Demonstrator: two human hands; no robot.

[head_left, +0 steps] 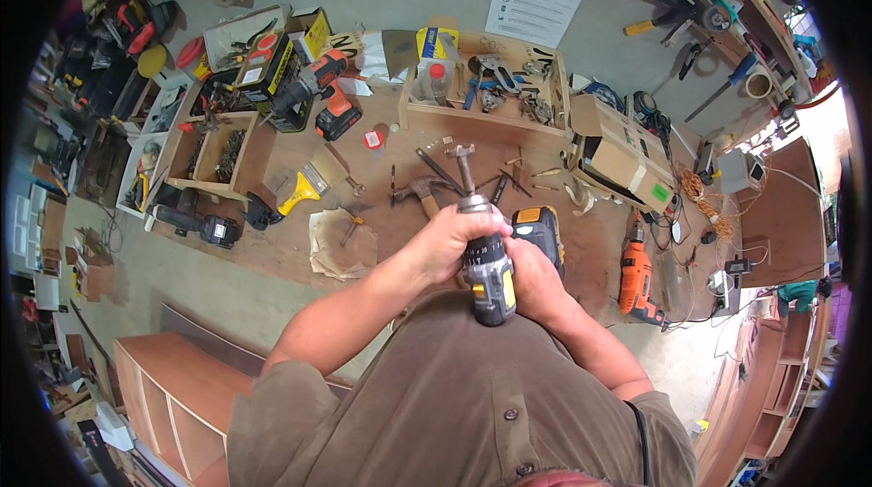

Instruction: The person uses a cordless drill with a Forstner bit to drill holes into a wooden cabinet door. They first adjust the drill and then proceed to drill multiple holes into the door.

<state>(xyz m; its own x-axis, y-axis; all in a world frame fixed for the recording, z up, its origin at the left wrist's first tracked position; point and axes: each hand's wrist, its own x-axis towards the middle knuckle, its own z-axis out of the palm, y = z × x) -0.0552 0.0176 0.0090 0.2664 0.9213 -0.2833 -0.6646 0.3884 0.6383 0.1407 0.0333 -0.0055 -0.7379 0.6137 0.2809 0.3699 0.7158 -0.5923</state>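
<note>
A black and yellow cordless drill [490,292] points away from me, held against my shirt over the workbench, with a forstner-type bit [463,164] in its chuck. My left hand [459,237] is wrapped round the chuck end. My right hand [531,273] grips the drill at its right side, by the handle, which is mostly hidden; its battery [536,233] shows beyond that hand. A claw hammer [421,189] and dark bars lie just past the bit. A yellow-handled brush [300,192] lies to the left.
The cluttered bench [245,251] holds orange drills [640,278], wooden boxes [490,126], a cardboard box [618,155], cords and small tools. A wooden cabinet [150,346] stands at lower left. A person in teal [795,296] is at far right.
</note>
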